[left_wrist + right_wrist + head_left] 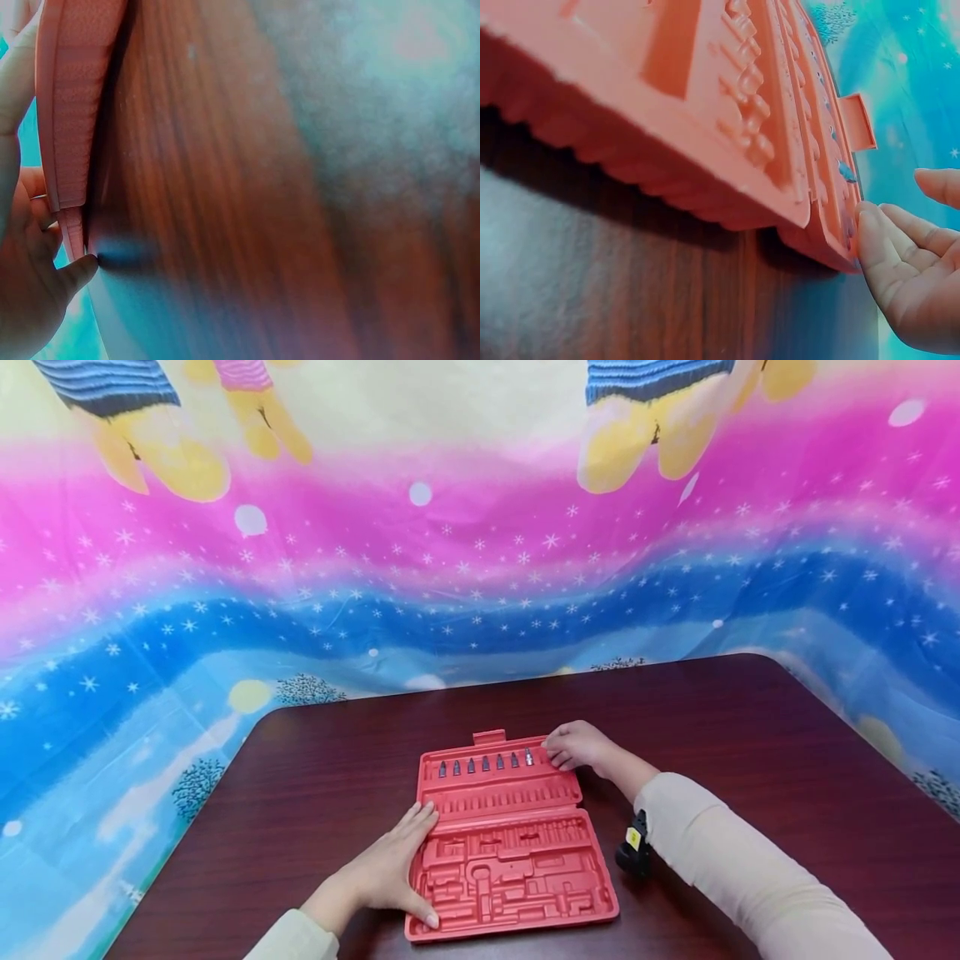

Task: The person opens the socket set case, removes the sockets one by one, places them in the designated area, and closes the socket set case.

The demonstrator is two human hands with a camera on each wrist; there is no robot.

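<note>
A red moulded plastic case [517,860] lies unfolded on the table, its lid half [495,781] on the far side. Several dark screwdriver bits [486,763] stand in a row along the lid's upper part; the rightmost one [528,757] looks shinier. Spread fingers and thumb of my left hand [390,864] rest on the case's left edge; its thumb lies over the lower left corner. At the lid's upper right corner, my right hand [581,747] touches the rim, its fingertips hiding the row's end. The right wrist view shows these fingers [874,232] against the lid edge, no held thing visible.
The case's lower half has moulded recesses of various shapes. A latch tab [489,737] sticks out from the lid's far edge. Around the case lies the dark reddish-brown table [337,777]. Behind it hangs a colourful printed cloth [450,568]. A black device [633,847] hangs at the right sleeve.
</note>
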